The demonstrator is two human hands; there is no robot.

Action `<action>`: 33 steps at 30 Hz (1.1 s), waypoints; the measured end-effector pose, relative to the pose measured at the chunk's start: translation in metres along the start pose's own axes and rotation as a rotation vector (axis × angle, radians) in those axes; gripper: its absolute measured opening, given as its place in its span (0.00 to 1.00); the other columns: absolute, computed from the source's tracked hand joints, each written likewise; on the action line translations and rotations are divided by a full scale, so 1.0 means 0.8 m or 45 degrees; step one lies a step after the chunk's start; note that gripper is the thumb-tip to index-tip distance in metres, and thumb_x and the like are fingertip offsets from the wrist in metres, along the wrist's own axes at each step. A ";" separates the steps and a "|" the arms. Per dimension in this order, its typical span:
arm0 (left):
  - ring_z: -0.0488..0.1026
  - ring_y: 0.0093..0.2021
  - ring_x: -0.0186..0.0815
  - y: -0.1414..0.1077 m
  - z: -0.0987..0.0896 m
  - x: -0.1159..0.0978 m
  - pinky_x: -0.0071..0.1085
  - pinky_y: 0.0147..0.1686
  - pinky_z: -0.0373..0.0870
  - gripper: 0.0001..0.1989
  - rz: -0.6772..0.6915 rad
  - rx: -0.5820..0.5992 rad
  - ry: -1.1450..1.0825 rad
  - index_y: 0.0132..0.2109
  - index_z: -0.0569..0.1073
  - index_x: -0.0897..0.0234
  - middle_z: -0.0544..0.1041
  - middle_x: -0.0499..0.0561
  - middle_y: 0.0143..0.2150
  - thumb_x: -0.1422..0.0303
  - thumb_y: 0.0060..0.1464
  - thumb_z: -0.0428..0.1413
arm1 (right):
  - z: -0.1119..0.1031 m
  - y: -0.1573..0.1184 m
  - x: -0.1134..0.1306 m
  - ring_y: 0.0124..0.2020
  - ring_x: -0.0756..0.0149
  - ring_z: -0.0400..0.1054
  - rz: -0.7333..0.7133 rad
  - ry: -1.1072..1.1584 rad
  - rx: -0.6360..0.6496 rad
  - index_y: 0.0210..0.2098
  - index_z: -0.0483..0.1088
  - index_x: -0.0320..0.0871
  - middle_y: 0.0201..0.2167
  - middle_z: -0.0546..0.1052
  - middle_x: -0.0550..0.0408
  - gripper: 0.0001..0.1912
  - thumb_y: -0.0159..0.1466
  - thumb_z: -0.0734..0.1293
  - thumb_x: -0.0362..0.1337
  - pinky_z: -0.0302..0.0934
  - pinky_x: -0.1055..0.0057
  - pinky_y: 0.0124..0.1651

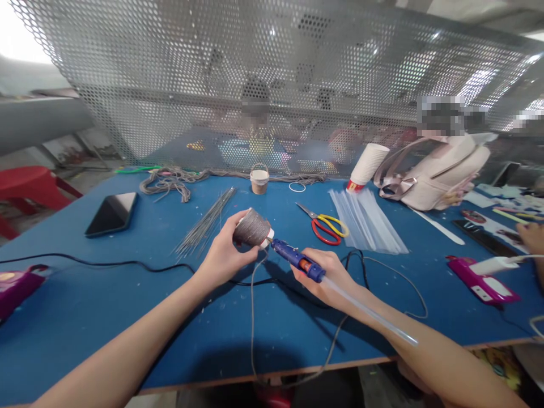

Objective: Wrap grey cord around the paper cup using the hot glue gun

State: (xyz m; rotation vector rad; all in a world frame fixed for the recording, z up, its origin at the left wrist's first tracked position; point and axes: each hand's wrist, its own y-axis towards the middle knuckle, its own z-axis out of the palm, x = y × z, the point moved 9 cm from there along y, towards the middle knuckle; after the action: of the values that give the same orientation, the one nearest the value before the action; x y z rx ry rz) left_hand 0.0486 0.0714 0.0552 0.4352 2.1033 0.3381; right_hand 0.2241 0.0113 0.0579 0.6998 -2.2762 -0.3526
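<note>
My left hand [229, 246] is closed around a paper cup [253, 228] wrapped in grey cord, tilted on its side with its white end to the right. In my right hand [325, 276] is a blue hot glue gun [300, 259], its nozzle at the cup's white end. A long clear glue stick [374, 314] sticks out of the gun's back. Grey cord [252, 306] trails from the cup down past the table's front edge and loops back up on the right.
Scissors [325, 224], clear plastic strips [369, 221], stacked paper cups [368, 165] and a backpack [442, 173] lie right. Thin wires [208, 221], a phone [113, 213] and bundled cord [168, 184] are left. A small lidded bucket [259, 180] stands before the perforated metal screen [191, 90]. A black cable [140, 263] crosses the table.
</note>
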 end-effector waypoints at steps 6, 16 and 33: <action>0.73 0.43 0.38 0.001 0.001 0.000 0.34 0.38 0.71 0.33 0.021 0.048 -0.074 0.60 0.62 0.61 0.72 0.57 0.55 0.65 0.47 0.59 | -0.003 0.000 0.002 0.21 0.70 0.60 -0.016 -0.008 -0.014 0.26 0.62 0.44 0.21 0.69 0.57 0.09 0.62 0.62 0.36 0.54 0.73 0.26; 0.73 0.49 0.41 0.002 0.002 0.005 0.38 0.46 0.71 0.33 0.055 0.087 -0.119 0.61 0.62 0.60 0.72 0.56 0.54 0.65 0.47 0.60 | -0.009 0.003 0.000 0.20 0.71 0.59 0.036 0.033 0.000 0.24 0.61 0.44 0.20 0.68 0.59 0.09 0.61 0.63 0.35 0.55 0.74 0.25; 0.72 0.53 0.42 0.001 0.002 0.009 0.39 0.50 0.71 0.33 0.066 0.097 -0.125 0.62 0.61 0.58 0.71 0.56 0.57 0.67 0.49 0.60 | -0.011 0.003 -0.002 0.19 0.72 0.56 0.051 0.035 -0.034 0.23 0.59 0.45 0.19 0.66 0.60 0.11 0.60 0.63 0.35 0.53 0.74 0.25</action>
State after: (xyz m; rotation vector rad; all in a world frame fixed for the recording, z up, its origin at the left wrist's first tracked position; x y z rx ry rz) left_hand 0.0467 0.0752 0.0491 0.5414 2.0171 0.2620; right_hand 0.2304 0.0135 0.0642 0.6408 -2.2523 -0.3511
